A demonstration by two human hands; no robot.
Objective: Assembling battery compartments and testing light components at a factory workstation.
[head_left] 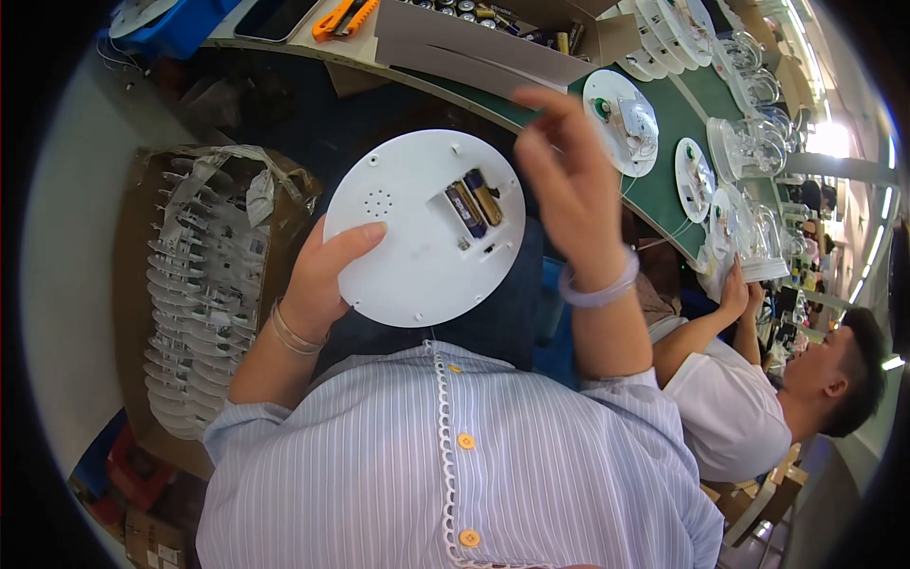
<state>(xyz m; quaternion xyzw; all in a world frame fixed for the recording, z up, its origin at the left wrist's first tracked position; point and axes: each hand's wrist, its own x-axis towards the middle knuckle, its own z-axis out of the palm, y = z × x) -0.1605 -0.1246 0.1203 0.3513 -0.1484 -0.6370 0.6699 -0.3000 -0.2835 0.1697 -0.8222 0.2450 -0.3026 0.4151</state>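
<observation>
My left hand [327, 270] grips a round white plastic base [408, 270] by its left edge, thumb on top and the other fingers hidden beneath. The base faces up, showing a ring of small holes, a tiny switch and an uncovered battery compartment. Two dark batteries with gold ends, one nearer the middle [466, 210] and one nearer the rim [484, 197], lie side by side in that compartment. Apart from the base, to its right, my right hand [580, 190] is raised and slightly blurred. Its thumb and index finger are spread, with nothing visible between them.
A carton [474, 43] of batteries stands on the green table [664, 114], near an orange cutter [346, 17] and a phone [275, 17]. White discs with wiring [621, 123] lie rightward. A box [204, 294] of stacked discs sits left; a co-worker [730, 408] works at right.
</observation>
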